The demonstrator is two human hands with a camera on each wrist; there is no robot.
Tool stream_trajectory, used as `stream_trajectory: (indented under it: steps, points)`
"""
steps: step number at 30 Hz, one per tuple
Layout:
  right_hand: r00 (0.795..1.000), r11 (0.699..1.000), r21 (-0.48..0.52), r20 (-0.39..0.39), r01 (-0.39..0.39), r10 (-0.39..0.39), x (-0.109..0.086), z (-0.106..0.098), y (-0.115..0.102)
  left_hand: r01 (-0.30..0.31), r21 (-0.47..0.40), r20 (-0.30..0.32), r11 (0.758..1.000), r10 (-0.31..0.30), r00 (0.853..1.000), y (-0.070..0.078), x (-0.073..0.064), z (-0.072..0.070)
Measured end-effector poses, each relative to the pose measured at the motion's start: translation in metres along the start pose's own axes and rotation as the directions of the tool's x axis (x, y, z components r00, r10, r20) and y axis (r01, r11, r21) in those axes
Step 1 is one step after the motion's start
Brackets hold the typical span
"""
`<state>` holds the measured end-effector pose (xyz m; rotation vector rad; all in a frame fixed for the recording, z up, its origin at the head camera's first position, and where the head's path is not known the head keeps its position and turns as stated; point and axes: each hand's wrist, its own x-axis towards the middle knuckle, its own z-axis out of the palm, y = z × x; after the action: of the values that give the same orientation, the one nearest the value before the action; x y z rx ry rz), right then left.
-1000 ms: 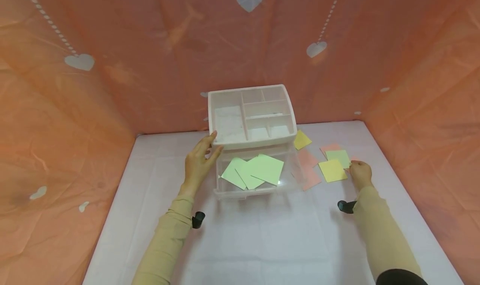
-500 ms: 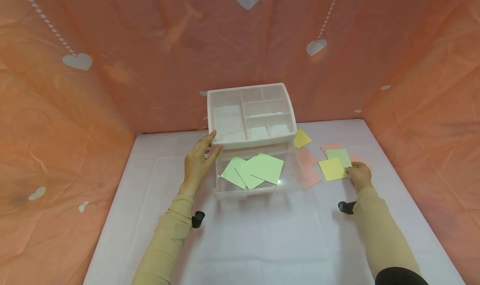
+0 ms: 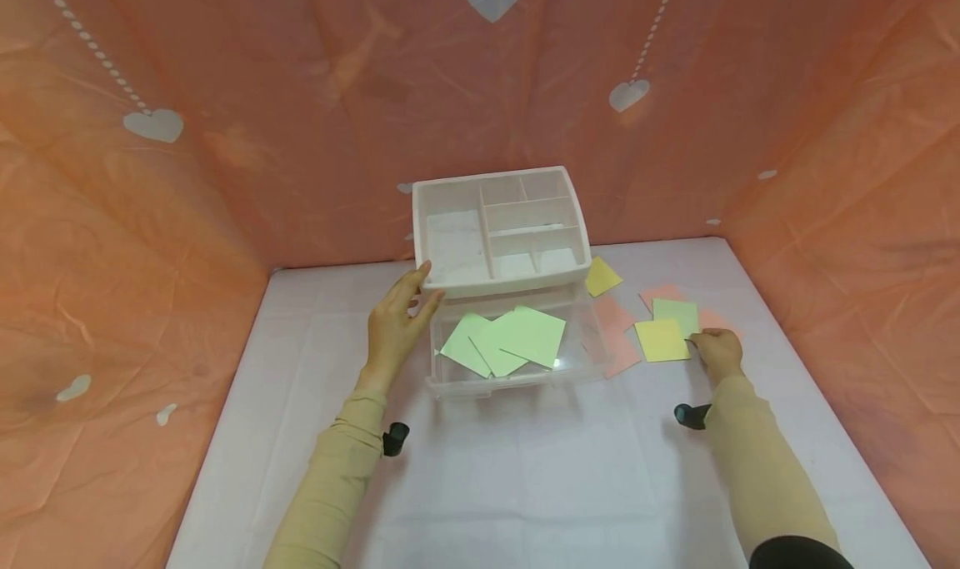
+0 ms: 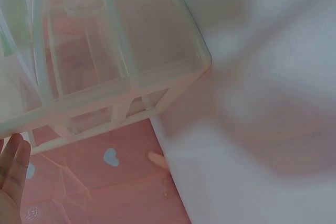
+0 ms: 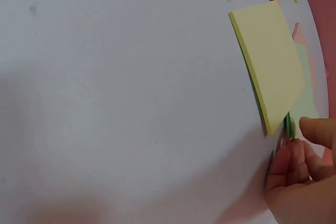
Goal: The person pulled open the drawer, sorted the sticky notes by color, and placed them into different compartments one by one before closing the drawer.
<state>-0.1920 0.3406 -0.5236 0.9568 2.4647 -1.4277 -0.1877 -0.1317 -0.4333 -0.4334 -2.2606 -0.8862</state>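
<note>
A white desk organizer [image 3: 457, 248] with a divided top stands at the back of the table. Its clear drawer [image 3: 480, 386] is pulled out, with several green sheets [image 3: 534, 336] lying in it. My left hand [image 3: 393, 327] rests at the organizer's front left corner, thumb in front and fingers along the side; in the left wrist view straight fingers [image 4: 18, 166] touch its edge. To the right, my right hand [image 3: 718, 351] pinches the near corner of a green sticky note pad [image 3: 675, 312], which lies partly under a yellow pad [image 3: 662, 340].
Pink notes [image 3: 618, 344] lie against the drawer's right side, below another yellow note [image 3: 602, 277]. More pink paper [image 3: 660, 294] lies behind and beside the green pad. An orange cloth [image 3: 360, 119] with hearts encloses the white table [image 3: 525, 486] at the back and sides.
My right fingers have shifted slightly left onto the green pad's corner, from curled beside it. The yellow pad has turned a little. My left hand stays on the organizer.
</note>
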Motion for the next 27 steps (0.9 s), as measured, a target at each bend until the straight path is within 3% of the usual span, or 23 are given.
stream_trajectory:
  steps: [11, 20, 27]
  points:
    - [1.0, 0.999, 0.028, -0.011, -0.016, 0.016, -0.01, 0.003, 0.005, 0.007, -0.012, 0.02, 1.0, -0.006, 1.0, -0.001, -0.001, 0.002]
    - [0.99, 0.983, -0.15, -0.077, 0.104, -0.117, -0.017, 0.01, -0.003, 0.023, -0.013, 0.015, 1.0, -0.023, 1.0, 0.0, -0.002, 0.001]
    - [0.99, 0.989, -0.122, -0.101, 0.087, -0.1, -0.017, 0.015, -0.003, 0.031, -0.013, 0.019, 0.999, -0.03, 0.999, 0.0, -0.002, 0.0]
